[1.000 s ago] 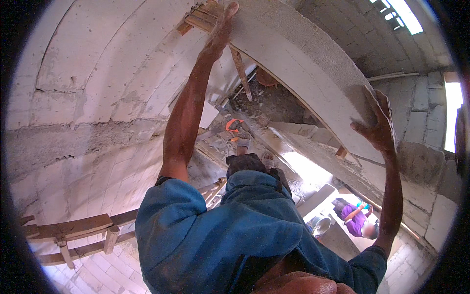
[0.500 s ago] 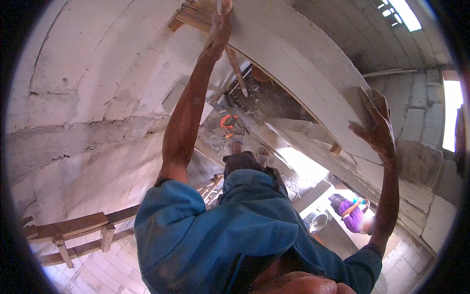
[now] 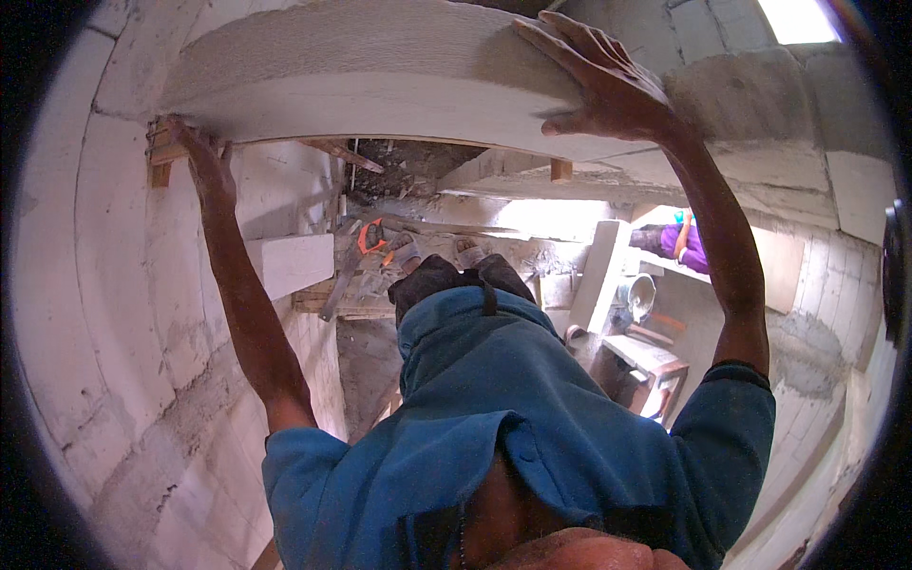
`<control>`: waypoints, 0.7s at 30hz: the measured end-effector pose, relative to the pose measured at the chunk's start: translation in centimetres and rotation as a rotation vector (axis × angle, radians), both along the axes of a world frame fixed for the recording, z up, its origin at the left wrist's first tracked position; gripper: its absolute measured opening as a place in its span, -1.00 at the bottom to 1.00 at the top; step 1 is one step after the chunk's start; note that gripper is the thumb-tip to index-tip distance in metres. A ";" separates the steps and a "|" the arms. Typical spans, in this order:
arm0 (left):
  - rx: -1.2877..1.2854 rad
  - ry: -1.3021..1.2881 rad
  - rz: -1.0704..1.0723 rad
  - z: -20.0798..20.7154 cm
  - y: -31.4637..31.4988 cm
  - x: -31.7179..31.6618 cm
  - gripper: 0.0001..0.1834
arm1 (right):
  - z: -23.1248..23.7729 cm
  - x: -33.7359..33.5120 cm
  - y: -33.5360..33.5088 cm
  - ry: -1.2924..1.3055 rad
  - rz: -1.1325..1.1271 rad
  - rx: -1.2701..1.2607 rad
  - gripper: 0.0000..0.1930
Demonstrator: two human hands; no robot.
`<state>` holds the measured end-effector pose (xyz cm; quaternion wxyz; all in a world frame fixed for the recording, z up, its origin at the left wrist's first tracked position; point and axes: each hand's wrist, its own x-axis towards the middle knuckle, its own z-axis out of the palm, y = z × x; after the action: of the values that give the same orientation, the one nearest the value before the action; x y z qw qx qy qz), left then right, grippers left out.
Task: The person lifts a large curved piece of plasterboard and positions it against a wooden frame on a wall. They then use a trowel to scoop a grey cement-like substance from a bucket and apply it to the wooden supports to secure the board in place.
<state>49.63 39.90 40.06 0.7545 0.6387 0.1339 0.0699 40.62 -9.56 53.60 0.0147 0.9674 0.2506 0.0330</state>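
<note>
A long pale concrete block (image 3: 380,90) spans the upper part of the view, above a thin wooden board and an opening. My right hand (image 3: 613,90) lies against its right part, fingers stretched and spread, thumb lower on the front face. At the block's left end, my left hand (image 3: 207,171) reaches up with its thumb apart from its fingers, touching close to the lower corner. Small stacked wooden pieces (image 3: 166,152) sit beside that hand. Some left fingertips are hard to make out.
Below on the left, a handsaw (image 3: 369,237) with an orange handle lies near my feet. A pale block (image 3: 290,264) juts from the left wall. Lower right are a bucket (image 3: 638,296), a small table (image 3: 646,356) and another person in purple (image 3: 693,249).
My view has turned, so the block now runs nearly level across the top. Both hands remain at the block; the right hand's fingers now show more spread.
</note>
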 end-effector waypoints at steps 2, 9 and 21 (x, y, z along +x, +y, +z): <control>0.019 -0.029 -0.020 -0.9 -0.3 -0.3 0.13 | 1.1 -0.6 -0.5 0.032 -0.016 0.019 0.17; 0.051 -0.111 -0.001 -4.6 -1.6 -1.6 0.06 | 0.1 -0.7 -1.2 0.000 0.027 -0.030 0.11; 0.303 -0.141 0.030 -5.2 -1.9 -2.7 -0.13 | 0.8 -1.3 -0.9 -0.015 0.003 -0.158 0.12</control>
<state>46.93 38.02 34.82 0.6561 0.7365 0.0780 0.1453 39.32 -10.48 54.41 0.0926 0.9626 0.2537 0.0207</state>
